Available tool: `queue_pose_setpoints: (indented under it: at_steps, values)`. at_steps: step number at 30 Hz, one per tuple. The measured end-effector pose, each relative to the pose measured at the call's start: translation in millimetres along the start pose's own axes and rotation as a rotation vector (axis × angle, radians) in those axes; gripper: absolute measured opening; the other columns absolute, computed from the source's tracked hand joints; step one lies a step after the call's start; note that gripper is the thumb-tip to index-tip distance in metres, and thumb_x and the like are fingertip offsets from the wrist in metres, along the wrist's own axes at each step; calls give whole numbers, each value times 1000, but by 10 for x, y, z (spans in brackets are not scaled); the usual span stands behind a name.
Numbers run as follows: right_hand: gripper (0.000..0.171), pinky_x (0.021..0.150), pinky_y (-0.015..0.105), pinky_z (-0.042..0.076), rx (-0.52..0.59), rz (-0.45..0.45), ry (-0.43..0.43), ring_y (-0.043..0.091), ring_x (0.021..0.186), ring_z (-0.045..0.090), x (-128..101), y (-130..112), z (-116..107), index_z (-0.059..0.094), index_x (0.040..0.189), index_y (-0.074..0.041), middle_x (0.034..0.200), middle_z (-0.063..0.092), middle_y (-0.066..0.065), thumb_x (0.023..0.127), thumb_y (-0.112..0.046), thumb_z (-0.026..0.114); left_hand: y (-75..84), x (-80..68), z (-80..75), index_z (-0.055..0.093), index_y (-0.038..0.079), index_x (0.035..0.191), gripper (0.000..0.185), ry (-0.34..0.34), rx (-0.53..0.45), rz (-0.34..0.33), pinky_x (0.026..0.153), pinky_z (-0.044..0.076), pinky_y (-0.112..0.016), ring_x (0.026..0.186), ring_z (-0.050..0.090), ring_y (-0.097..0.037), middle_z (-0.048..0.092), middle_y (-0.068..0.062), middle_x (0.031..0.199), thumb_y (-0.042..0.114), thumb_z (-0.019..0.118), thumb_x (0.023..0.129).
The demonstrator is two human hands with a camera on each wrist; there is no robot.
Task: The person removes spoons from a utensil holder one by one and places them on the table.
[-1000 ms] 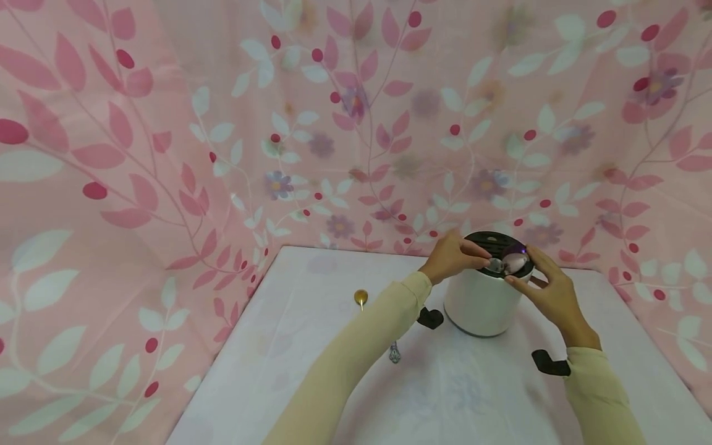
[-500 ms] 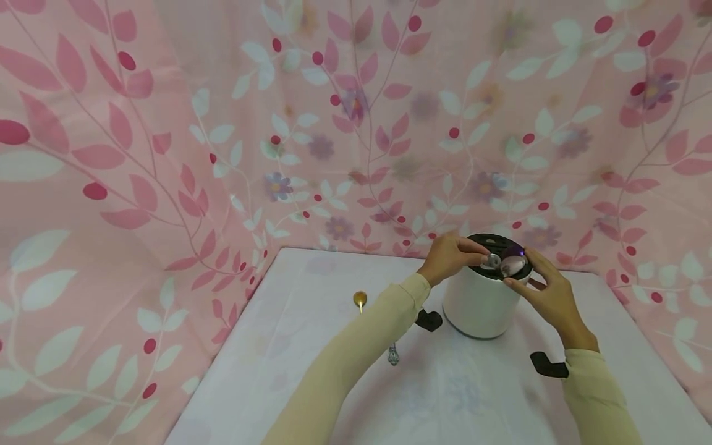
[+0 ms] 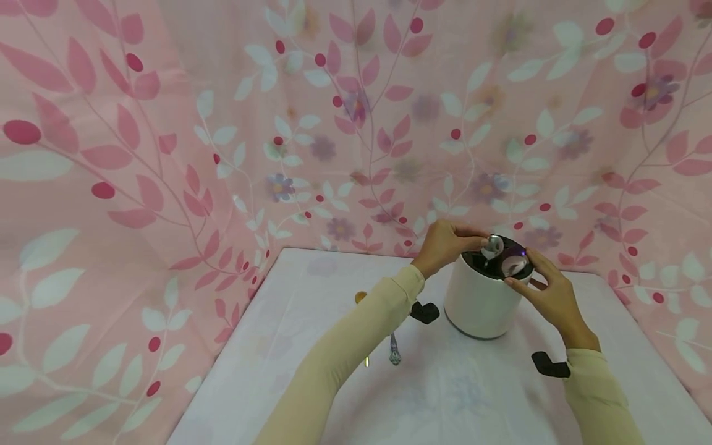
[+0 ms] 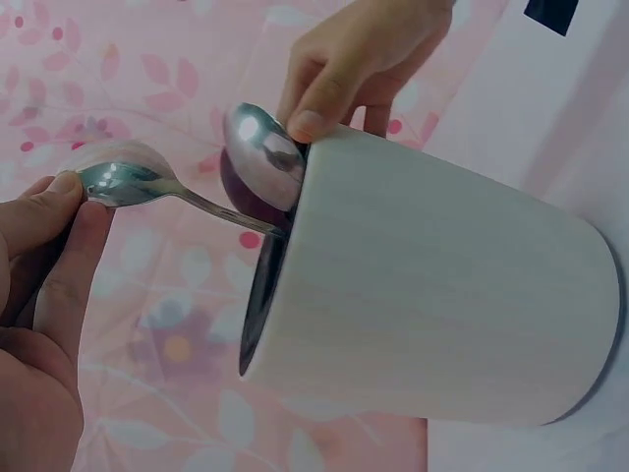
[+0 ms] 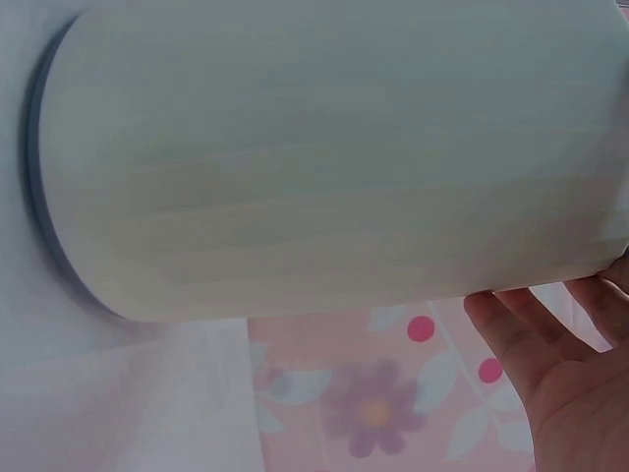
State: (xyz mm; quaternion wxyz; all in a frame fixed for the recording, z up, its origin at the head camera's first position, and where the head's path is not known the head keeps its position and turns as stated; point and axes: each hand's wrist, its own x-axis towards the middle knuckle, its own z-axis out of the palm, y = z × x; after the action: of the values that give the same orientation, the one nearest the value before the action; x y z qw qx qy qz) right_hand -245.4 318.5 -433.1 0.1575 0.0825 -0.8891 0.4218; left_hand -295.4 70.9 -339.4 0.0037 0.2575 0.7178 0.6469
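My left hand (image 3: 445, 248) pinches a silver spoon (image 4: 126, 184) by its bowl. The spoon's handle slants down into the black slotted top of a white cylindrical utensil holder (image 3: 479, 303), where its lower end is hidden. With thumb and fingers at the rim, my right hand (image 3: 550, 292) grips the holder, which stands upright on the table. A larger silver spoon bowl (image 4: 257, 157) sticks out of the top near the right thumb, with a dark purple bowl (image 4: 236, 193) behind it. In the right wrist view, fingertips (image 5: 482, 303) touch the holder's side.
A gold spoon (image 3: 361, 297) lies on the white-covered table (image 3: 300, 290), partly hidden under the left sleeve (image 3: 356, 346). Beside it shows an ornate silver handle (image 3: 394, 353). Pink floral cloth (image 3: 389, 154) rises behind the table's back edge.
The left hand has lifted slightly, and the pinched spoon's bowl now stands higher above the holder's top and more upright. The right hand stays at the rim.
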Motion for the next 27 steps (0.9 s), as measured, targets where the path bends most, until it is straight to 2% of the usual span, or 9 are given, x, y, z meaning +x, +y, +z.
queue_pose_setpoints:
  at_steps: [3, 7, 10, 14, 16, 21, 24, 27]
  values:
    - [84, 87, 2, 38, 6, 4, 1, 26, 141, 30, 3, 3, 1, 23, 154, -34, 159, 24, 2, 88, -36, 74, 76, -4, -23, 79, 10, 97, 16, 21, -12, 15, 73, 57, -20, 77, 70, -4, 74, 6, 86, 15, 79, 82]
    - [84, 86, 1, 37, 5, 7, 3, 29, 141, 30, 4, 6, 0, 23, 154, -35, 159, 24, 2, 88, -37, 74, 199, -3, -58, 79, 11, 97, 15, 44, -47, 33, 74, 57, -21, 76, 71, -6, 74, 8, 85, 15, 79, 82]
    - [83, 88, 4, 39, -3, 11, 3, 29, 141, 30, 7, 8, -2, 23, 154, -37, 159, 24, 2, 88, -38, 73, 308, -4, -98, 79, 9, 96, 15, 50, -89, 54, 76, 57, -22, 77, 72, -8, 74, 7, 86, 13, 79, 82]
    - [84, 92, 16, 42, -18, 15, -2, 30, 141, 31, 2, 23, 4, 22, 154, -36, 159, 24, 1, 87, -39, 73, 480, -26, -180, 78, 6, 97, 16, 53, -114, 80, 80, 56, -21, 79, 72, -10, 75, 4, 87, 12, 78, 82]
    - [84, 92, 16, 42, -20, 16, -2, 30, 141, 32, -3, 34, 12, 22, 154, -36, 159, 24, 2, 87, -39, 73, 567, -37, -233, 78, 5, 97, 16, 63, -130, 86, 81, 55, -20, 79, 72, -10, 75, 2, 87, 11, 79, 82]
    - [84, 91, 12, 42, -16, 10, 6, 29, 141, 31, -6, 46, 21, 23, 154, -35, 159, 25, 3, 88, -38, 74, 735, -14, -411, 76, -1, 99, 19, 87, -202, 123, 80, 58, -28, 81, 72, -15, 74, -4, 89, 6, 77, 82]
    - [83, 91, 11, 41, -12, 2, 12, 28, 141, 31, -1, 44, 16, 24, 154, -36, 159, 26, 1, 87, -36, 74, 798, 7, -542, 74, -5, 101, 20, 99, -249, 151, 80, 58, -34, 83, 72, -19, 74, -8, 92, 3, 76, 82]
    - [83, 89, 6, 39, -3, -4, 13, 28, 142, 30, 3, 39, 8, 24, 153, -37, 159, 26, 0, 87, -36, 75, 818, 9, -681, 74, -6, 102, 21, 115, -277, 170, 82, 58, -36, 84, 72, -21, 74, -10, 93, 1, 76, 82]
